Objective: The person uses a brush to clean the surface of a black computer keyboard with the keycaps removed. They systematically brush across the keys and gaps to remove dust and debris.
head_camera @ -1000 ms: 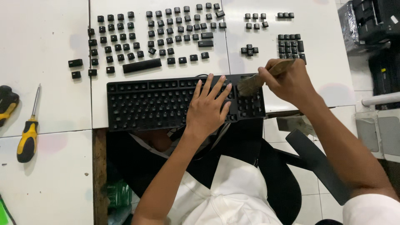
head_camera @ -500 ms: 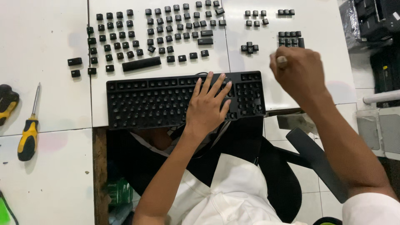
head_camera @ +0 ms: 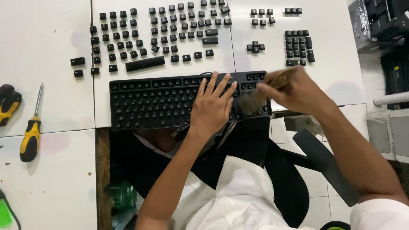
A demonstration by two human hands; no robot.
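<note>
A black keyboard [head_camera: 153, 102] with its keycaps taken off lies on the white table, at its front edge. My left hand [head_camera: 211, 106] rests flat on the keyboard's right half, fingers spread. My right hand [head_camera: 294, 91] grips a brush with a wooden handle [head_camera: 279, 79], its blurred bristles [head_camera: 249, 103] down on the keyboard's right end. Several loose black keycaps [head_camera: 170, 34] lie in rows on the table beyond the keyboard.
A yellow and black screwdriver [head_camera: 32, 127] and another yellow and black tool [head_camera: 7, 102] lie at the left. A smaller cluster of keycaps [head_camera: 299, 44] sits at the upper right. Black equipment [head_camera: 390, 30] stands off the table's right edge. A black chair [head_camera: 315, 162] is below.
My right hand has swung the brush from above the keyboard's right end, up off it, and back down onto the right end. My left hand has stayed flat on the keyboard.
</note>
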